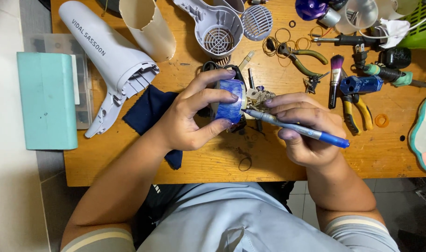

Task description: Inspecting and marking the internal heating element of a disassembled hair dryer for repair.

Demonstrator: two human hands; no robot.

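Blue cylinder (pixel 230 106), marked over with blue ink, sits just above the wooden surface (pixel 213 158), near its middle, held in the left hand (pixel 194 116). That hand's fingers (pixel 217 95) curl round it from above, the thumb pressing from below, so the grip is closed on the part. Its right end meets a pale wound piece (pixel 259 97) whose make-up is hard to tell. The right hand (pixel 306 133) pinches a blue pen (pixel 297 128) between thumb and bent fingers, its tip touching the cylinder's right edge. The palms hide the cylinder's back and the cables under it. Just beside the left wrist lies a dark cloth (pixel 150 109), partly covered by the forearm. Tools lie at the far right, some cut off by the frame.
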